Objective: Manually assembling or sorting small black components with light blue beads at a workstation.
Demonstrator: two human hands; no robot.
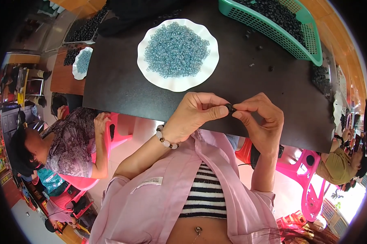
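My left hand (195, 112) & right hand (258, 116) meet at the near edge of the black table (122, 87), both pinching one small black ring (229, 108) btwn thumb and fingertips. White plate (179, 83) of pale blue rings (176, 49) at 11 o'clock; green basket (309, 40) w/ black rings at 1 o'clock.
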